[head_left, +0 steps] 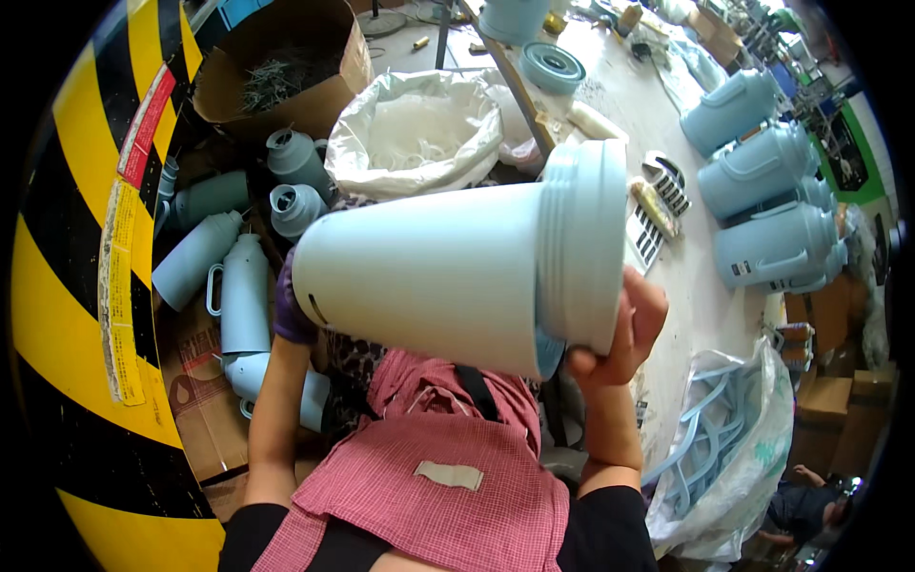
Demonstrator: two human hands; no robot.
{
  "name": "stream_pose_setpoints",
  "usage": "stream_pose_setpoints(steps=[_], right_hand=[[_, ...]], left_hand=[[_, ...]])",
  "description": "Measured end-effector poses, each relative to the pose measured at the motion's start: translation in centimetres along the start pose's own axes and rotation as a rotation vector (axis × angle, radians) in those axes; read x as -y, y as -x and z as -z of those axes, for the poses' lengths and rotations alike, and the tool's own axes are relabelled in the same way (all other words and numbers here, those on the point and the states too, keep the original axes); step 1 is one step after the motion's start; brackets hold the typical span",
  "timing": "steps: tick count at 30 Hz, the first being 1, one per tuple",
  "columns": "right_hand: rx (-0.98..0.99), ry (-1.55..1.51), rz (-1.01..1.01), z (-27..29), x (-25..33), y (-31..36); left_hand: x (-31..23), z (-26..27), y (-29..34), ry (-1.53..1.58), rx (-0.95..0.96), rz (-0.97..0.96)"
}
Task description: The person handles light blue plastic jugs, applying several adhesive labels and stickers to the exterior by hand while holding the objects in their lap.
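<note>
A large light-blue plastic thermos casing [429, 267] lies sideways in the air above my lap, its narrower end to the left. My left hand [294, 307], in a purple glove, holds that end; its fingers are hidden behind the casing. At the wide end sits a ridged light-blue base ring [586, 243], slightly askew, with a gap showing at its lower edge. My bare right hand [629, 329] is closed around the lower rim of this ring, thumb on the near side.
Left of me, blue thermos shells [246, 286] lie by a striped barrier [76, 315]. Beyond are a white-lined bin [415, 124] and a carton of metal pieces [286, 81]. On the right-hand table [696, 315] stand handled thermoses [772, 243] and a bag of blue handles [724, 429].
</note>
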State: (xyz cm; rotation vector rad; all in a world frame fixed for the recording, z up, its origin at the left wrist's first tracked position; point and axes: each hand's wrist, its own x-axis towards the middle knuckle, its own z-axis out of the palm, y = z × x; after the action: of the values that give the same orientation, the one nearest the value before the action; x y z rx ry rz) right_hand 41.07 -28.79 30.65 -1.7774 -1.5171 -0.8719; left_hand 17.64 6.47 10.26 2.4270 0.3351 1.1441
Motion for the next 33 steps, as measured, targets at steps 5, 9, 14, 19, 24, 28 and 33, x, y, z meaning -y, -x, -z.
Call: stream_pose_setpoints(steps=[5, 9, 14, 19, 24, 28, 33], right_hand=[[-0.062, -0.331, -0.014, -0.7, 1.6, 1.3], [-0.215, -0.147, -0.284, -2.9, 2.0, 2.6], [-0.196, -0.452, -0.177, -4.1, -0.5, 3.5], [-0.001, -0.901, -0.612, -2.8, -3.9, -0.2], [-0.300, -1.011, -0.696, -1.4, -6.4, 0.0], [-0.354, -1.003, -0.457, -2.9, -5.1, 0.5], [-0.485, -0.962, -0.688, -1.7, -9.0, 6.0]], left_hand=[[-3.9, 1.9, -1.2, -0.097, 0.152, 0.044], [-0.1, 2.8, 1.5, -0.136, -0.131, 0.198], [-2.7, 6.0, -2.4, -0.023, -0.102, 0.279], [-2.9, 5.3, -4.5, -0.229, 0.056, 0.042], [-2.5, 4.2, -3.6, -0.099, 0.107, 0.183], [-3.3, 2.0, -4.0, -0.059, 0.110, 0.188], [-2.7, 1.9, -3.5, 0.116, 0.124, 0.066]])
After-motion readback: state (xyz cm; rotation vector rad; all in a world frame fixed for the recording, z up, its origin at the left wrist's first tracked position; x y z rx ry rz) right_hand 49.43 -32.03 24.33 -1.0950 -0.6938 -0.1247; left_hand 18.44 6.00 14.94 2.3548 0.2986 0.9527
